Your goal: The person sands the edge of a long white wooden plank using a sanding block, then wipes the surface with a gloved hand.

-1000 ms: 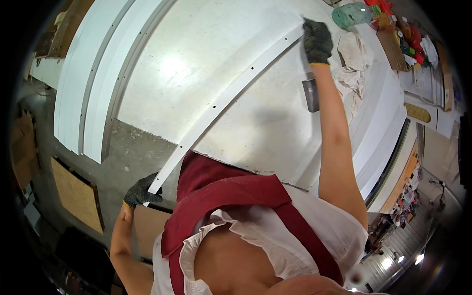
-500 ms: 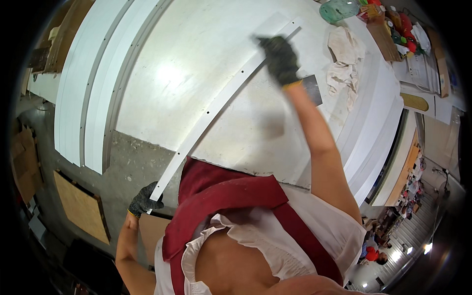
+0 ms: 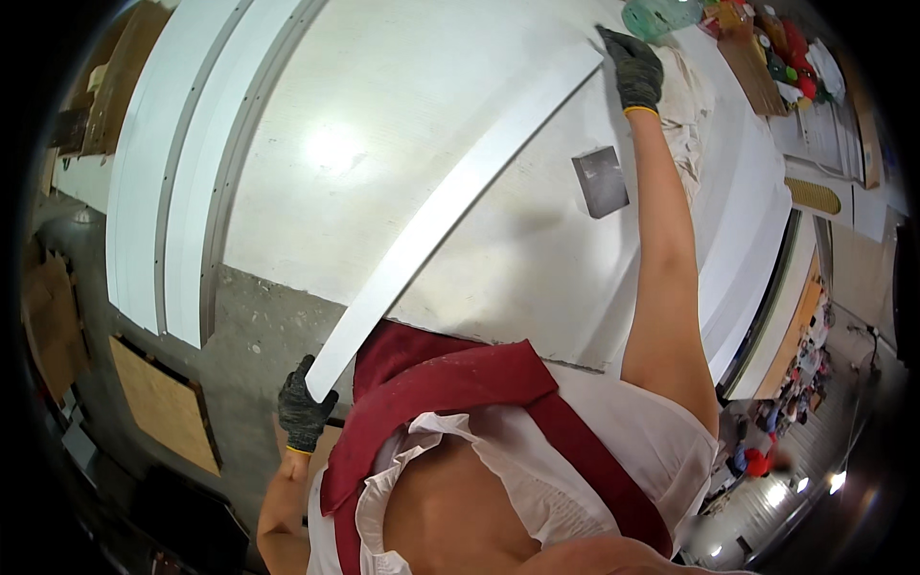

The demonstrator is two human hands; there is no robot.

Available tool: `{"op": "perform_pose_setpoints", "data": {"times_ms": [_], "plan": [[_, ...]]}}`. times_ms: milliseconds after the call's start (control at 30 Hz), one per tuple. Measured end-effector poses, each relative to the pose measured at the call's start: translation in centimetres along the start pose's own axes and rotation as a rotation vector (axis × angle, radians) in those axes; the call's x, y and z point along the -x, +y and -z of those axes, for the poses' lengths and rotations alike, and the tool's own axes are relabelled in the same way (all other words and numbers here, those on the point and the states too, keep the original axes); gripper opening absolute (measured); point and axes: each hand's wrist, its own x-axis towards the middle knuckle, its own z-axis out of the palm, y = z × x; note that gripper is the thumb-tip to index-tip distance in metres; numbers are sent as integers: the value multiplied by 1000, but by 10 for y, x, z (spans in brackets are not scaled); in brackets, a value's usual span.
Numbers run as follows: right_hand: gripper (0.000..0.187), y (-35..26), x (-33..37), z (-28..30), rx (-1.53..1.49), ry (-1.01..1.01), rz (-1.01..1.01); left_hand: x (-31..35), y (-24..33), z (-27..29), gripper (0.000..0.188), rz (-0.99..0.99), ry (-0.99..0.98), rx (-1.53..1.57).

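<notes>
A long white board [image 3: 450, 206] lies slantwise across the white table top [image 3: 383, 115], its near end jutting past the table's front edge. My left hand [image 3: 305, 412], in a dark glove, grips that near end below the table edge. My right hand [image 3: 632, 67], also gloved, holds the far end near the table's far right. The board's face shows plain white. A small grey sanding block [image 3: 601, 180] lies on the table just right of the board, under my right forearm.
Several long white boards [image 3: 163, 192] are stacked along the table's left side. A crumpled white cloth [image 3: 685, 96] lies by my right hand. A green container [image 3: 661, 14] and colourful clutter sit at the far right. Brown panels [image 3: 163, 402] lie on the floor at left.
The board has been turned over: its row of small holes no longer shows. My right hand has moved back to the far end of the board. My left hand stays on the near end.
</notes>
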Motion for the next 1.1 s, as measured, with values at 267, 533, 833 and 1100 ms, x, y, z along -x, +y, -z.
{"op": "perform_pose_setpoints", "data": {"times_ms": [267,533,833,1100], "plan": [[19,-7,36,-39,473,74,29,-18,-2,6,76,139,-242,8],[17,-49,90,-16,293,-98,156,-15,-7,2,75,136,-240,40],[18,-55,94,-18,349,-66,304,-13,-4,1,72,121,-192,83],[21,26,7,0,389,-51,99,-16,-2,2,72,95,-211,35]]}}
